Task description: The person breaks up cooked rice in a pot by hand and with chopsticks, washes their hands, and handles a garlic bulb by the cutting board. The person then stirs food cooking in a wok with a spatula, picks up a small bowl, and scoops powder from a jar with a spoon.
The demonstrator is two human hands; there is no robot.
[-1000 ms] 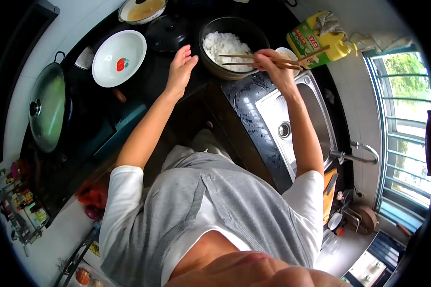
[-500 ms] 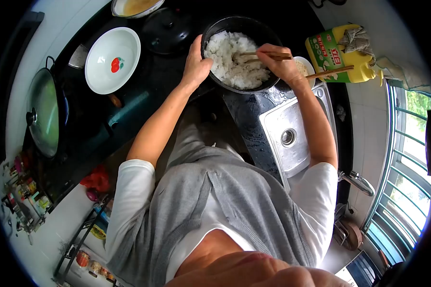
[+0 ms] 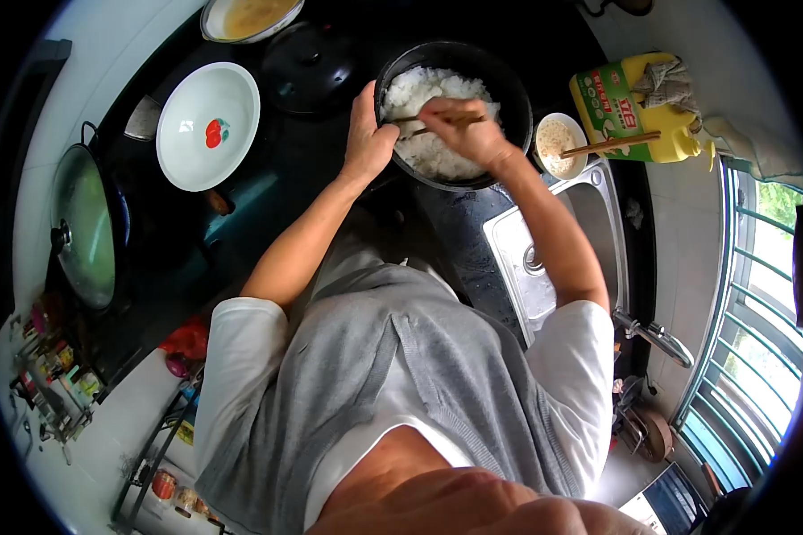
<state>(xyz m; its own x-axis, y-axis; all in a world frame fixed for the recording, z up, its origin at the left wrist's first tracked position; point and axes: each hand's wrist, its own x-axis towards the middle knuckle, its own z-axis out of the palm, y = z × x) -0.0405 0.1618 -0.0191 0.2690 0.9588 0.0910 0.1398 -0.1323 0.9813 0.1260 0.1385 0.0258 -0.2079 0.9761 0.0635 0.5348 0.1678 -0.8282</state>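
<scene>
A dark round pot (image 3: 519, 98) holds white rice (image 3: 442, 86). My left hand (image 3: 367, 135) grips the pot's left rim, thumb toward the rice and fingers along the outside. Above the rice, my right hand (image 3: 466, 134) is closed around wooden chopsticks (image 3: 410, 126), whose tips reach the left part of the rice. Just right of the pot is a small white bowl (image 3: 558, 140) with pale contents, and another pair of chopsticks (image 3: 616, 144) lies across its edge.
A white bowl (image 3: 207, 98) and a black lid (image 3: 308, 67) are left of the pot. Farther left stands a lidded pan (image 3: 85, 227). A bowl of brownish liquid (image 3: 254, 16) is at the top. At right are a yellow jug (image 3: 638, 111), sink (image 3: 522, 259) and faucet (image 3: 656, 337).
My left hand has moved from beside the pot onto its rim. My right hand has shifted left over the rice with the chopsticks, uncovering the small bowl.
</scene>
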